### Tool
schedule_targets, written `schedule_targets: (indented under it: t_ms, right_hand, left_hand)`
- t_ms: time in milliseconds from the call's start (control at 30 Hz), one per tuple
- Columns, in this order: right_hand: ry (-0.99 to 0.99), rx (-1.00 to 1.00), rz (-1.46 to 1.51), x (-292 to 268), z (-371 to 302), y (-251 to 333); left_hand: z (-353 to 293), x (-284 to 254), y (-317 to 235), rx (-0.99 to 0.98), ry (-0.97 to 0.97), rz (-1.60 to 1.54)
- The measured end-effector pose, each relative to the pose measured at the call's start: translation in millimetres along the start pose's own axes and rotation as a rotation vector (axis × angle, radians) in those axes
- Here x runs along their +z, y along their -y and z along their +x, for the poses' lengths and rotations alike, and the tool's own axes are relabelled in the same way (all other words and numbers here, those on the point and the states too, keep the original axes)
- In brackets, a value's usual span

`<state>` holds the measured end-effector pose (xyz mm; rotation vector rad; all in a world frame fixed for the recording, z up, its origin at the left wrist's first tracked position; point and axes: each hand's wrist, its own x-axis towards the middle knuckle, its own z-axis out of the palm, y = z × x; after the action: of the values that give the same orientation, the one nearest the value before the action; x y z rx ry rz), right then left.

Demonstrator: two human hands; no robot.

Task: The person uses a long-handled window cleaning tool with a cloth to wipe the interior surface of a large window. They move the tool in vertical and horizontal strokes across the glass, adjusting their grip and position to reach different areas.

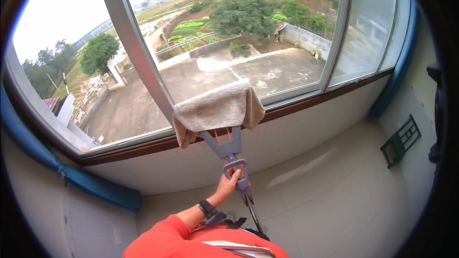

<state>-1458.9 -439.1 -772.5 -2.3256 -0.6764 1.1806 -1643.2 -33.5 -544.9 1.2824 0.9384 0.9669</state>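
Observation:
My left hand (224,188) is closed around the grey and orange handle part of a squeeze mop (228,149), just below its loop-shaped lever. The mop's head is covered by a beige towel (215,107), which drapes down on both sides. Held up in front of me, the covered head overlaps the lower window frame and the brown sill (306,101); whether it touches them I cannot tell. A metal pole (255,214) runs from the grip down toward my body. My right hand does not show.
Large sliding window panes (282,33) stretch across the front, with a yard and trees outside. Blue curtains hang at the left (95,186) and right (394,79). A green stool (400,142) stands by the right wall on the pale tiled floor (325,196).

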Motion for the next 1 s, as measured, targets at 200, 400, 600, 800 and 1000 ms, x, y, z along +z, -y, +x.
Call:
schedule_targets:
  t_ms: [200, 400, 600, 800, 1000]
  right_hand:
    - [-0.011, 0.010, 0.021, 2.9, -8.1, 4.2]
    - [-0.001, 0.031, 0.005, 1.4, -21.0, -16.9]
    - [0.030, 0.074, -0.042, -10.2, -28.9, -72.3]
    - [0.112, -0.044, 0.014, -40.0, -29.3, -65.9]
    - [0.096, -0.072, 0.080, -28.4, -33.4, -9.4]
  left_hand:
    - [9.2, 23.8, 34.9, -0.126, 0.006, -0.202]
    - [25.9, 75.3, 67.2, -0.264, 0.061, -0.038]
    - [42.9, 110.0, 67.1, -0.309, 0.206, -0.040]
    - [23.7, 72.3, 43.1, -0.282, 0.164, -0.127]
    - [3.6, 30.1, 31.5, -0.216, 0.095, -0.209]
